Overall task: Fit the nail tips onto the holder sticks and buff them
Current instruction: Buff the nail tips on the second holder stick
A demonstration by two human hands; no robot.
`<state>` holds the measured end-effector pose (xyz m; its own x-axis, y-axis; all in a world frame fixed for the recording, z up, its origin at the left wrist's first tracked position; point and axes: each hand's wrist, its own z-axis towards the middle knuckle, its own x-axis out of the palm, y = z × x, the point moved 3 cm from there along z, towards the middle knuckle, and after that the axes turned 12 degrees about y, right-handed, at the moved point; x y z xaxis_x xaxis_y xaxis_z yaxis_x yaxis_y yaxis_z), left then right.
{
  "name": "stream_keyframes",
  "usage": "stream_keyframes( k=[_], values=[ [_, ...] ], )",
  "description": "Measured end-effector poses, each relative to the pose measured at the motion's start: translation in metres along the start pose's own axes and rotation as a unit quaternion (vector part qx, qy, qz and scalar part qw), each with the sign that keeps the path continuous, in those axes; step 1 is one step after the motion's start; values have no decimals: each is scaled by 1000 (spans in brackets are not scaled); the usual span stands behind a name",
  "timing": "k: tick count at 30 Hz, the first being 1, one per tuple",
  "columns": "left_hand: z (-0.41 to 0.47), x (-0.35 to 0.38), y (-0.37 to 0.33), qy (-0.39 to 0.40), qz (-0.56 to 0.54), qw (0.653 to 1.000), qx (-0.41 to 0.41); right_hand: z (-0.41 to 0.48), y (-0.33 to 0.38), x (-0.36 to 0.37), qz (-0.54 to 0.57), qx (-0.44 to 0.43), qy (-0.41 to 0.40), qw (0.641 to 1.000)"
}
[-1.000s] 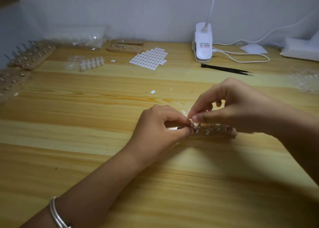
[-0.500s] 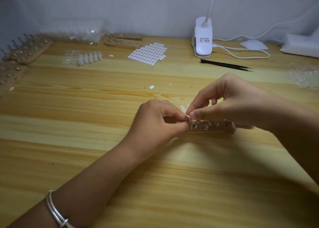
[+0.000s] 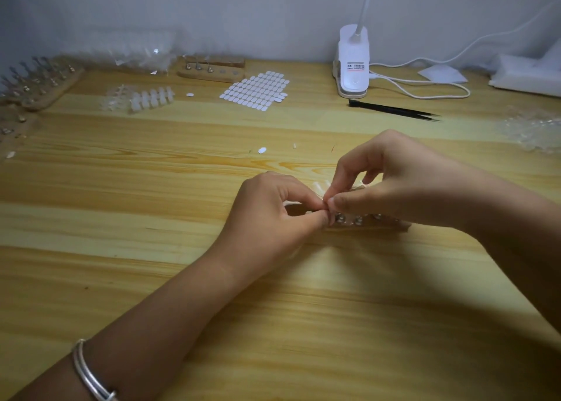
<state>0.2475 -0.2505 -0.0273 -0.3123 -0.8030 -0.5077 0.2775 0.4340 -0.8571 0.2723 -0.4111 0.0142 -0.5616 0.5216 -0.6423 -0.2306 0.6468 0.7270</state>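
Both hands meet fingertip to fingertip near the middle of the wooden table (image 3: pixel 151 249). The left hand (image 3: pixel 273 215) has its grip pressed together, thumb against forefinger, and the right hand (image 3: pixel 403 185) does the same from 3 o'clock; between them they pinch a small pale piece (image 3: pixel 325 202), too small to tell whether it is a nail tip or a stick. The right hand's other fingers are curled and raised above the pinch.

Just under the right hand, at 3 o'clock from the pinch, a wooden holder block (image 3: pixel 367 224) lies on the table with metal studs along its top. A few pale nail tips (image 3: pixel 317 185) show just beyond the fingertips at 12 o'clock.

Further back, at 11 o'clock, sits a sheet of white oval tabs (image 3: pixel 256 89), with a second wooden block (image 3: pixel 212 71) behind it and a strip of nail tips (image 3: pixel 151 98) at 10 o'clock. Racks of holder sticks (image 3: pixel 39 82) line the table's edge at 9 to 10 o'clock. At 1 o'clock stand a white lamp base (image 3: pixel 353 63) and black tweezers (image 3: pixel 394 110). A silver bracelet (image 3: pixel 91 376) circles the left forearm at 7 o'clock.
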Motion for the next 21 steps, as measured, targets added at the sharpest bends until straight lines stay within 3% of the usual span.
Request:
stream_keyframes(
  k=[5,8,10,12,16,21],
  values=[
    [0,0,0,3,-1,1000,2,2,3,2,-95,-10,4,995],
    [-1,-1,1,-6,12,1000,0,2,-5,-12,-57,2,8,998],
    [-2,-2,1,-7,24,1000,7,4,-16,-27,-10,-3,-42,999],
    [-2,-2,-1,1,68,997,33,5,-29,-35,-32,13,-67,997],
    [-2,-4,-5,14,116,991,64,9,-43,-30,-53,40,-15,998],
    [-2,-6,-1,16,88,995,49,13,-46,-25,-70,15,-22,997]
  ],
)
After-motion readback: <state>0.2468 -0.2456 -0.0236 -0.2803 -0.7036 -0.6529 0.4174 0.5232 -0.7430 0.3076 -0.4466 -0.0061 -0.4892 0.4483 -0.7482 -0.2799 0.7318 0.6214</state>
